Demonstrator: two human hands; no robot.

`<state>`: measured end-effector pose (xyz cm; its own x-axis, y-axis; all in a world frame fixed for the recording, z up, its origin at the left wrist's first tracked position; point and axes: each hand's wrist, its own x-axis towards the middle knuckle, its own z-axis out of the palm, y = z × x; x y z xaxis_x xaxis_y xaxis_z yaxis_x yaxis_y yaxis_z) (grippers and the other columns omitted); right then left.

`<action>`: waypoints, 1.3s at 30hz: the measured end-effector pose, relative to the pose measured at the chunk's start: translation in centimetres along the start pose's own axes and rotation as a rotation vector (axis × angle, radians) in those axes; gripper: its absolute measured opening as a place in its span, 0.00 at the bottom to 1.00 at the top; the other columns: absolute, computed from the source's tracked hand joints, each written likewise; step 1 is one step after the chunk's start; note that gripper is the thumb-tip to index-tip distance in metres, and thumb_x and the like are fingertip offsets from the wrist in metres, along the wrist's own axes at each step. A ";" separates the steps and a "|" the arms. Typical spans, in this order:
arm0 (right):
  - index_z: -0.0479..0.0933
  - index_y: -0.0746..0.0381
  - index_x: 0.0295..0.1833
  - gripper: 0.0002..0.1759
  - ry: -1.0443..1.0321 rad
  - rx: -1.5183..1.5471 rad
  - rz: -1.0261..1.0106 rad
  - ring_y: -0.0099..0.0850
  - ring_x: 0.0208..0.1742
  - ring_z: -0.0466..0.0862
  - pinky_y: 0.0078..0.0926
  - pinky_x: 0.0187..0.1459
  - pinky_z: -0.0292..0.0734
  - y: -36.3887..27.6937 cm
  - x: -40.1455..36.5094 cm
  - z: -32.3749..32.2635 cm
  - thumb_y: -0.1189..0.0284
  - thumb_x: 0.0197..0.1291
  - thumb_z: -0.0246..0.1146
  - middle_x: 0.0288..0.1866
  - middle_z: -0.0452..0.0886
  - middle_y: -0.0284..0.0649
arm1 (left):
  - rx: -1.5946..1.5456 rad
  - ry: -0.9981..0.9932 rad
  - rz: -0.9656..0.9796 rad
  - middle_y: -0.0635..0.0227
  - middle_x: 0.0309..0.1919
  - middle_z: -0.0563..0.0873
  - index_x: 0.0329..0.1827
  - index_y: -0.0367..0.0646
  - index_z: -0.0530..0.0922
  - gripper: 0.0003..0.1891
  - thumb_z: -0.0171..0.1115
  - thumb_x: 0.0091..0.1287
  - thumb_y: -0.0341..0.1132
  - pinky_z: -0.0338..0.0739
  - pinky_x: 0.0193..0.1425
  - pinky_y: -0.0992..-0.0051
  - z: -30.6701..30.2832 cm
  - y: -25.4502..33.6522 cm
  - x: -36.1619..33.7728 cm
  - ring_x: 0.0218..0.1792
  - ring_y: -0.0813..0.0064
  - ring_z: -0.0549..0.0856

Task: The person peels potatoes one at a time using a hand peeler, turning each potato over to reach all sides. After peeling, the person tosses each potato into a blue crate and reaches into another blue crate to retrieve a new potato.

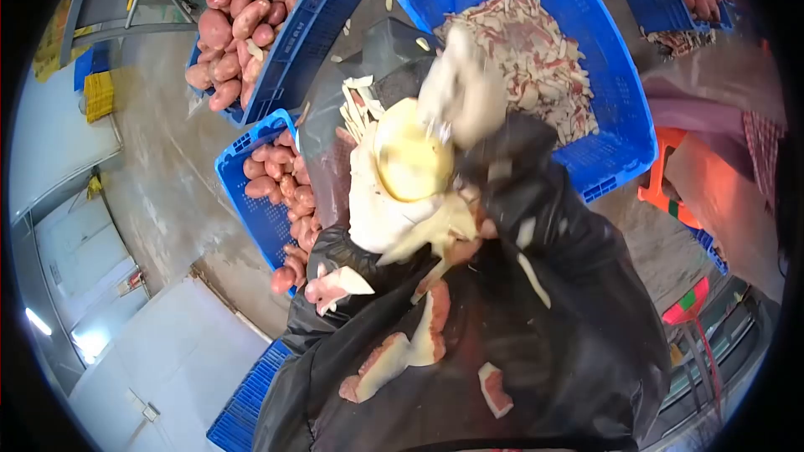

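My left hand [377, 213], in a white glove, is closed around a large peeled potato [410, 155] with smooth yellow flesh. At the potato's upper right, my right hand [461, 88], also gloved in white, is blurred and closed on what looks like a peeler [441, 128], of which only a small shiny metal part shows. A loose strip of peel [435, 230] lies below the potato. Pale peel strips [360, 109] cling by my left wrist. More pieces of peel [431, 322] lie on the black apron [536, 351] over my lap.
A blue crate [611, 75] full of peelings stands ahead to the right. Red-skinned potatoes [243, 21] fill another crate at upper left, with a smaller blue crate [251, 188] of potatoes beside my left arm. At right are an orange stool [666, 167] and another person's sleeve [758, 151].
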<state>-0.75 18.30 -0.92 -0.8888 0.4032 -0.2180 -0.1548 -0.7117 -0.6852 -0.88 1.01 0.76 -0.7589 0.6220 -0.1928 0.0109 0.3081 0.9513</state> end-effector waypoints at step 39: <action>0.65 0.56 0.26 0.23 -0.157 0.549 0.192 0.30 0.18 0.70 0.35 0.27 0.75 -0.5 -0.8 -1.9 0.51 0.66 0.49 0.16 0.65 0.32 | -0.360 -0.143 -0.232 0.59 0.58 0.73 0.65 0.35 0.60 0.43 0.73 0.44 0.25 0.69 0.61 0.71 -0.3 2.9 -1.5 0.57 0.70 0.74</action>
<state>0.88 19.38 -1.70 -0.9695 0.1778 -0.1688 -0.1480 -0.9734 -0.1750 0.10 0.71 3.91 -0.6165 0.6670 -0.4183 -0.3958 0.1967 0.8970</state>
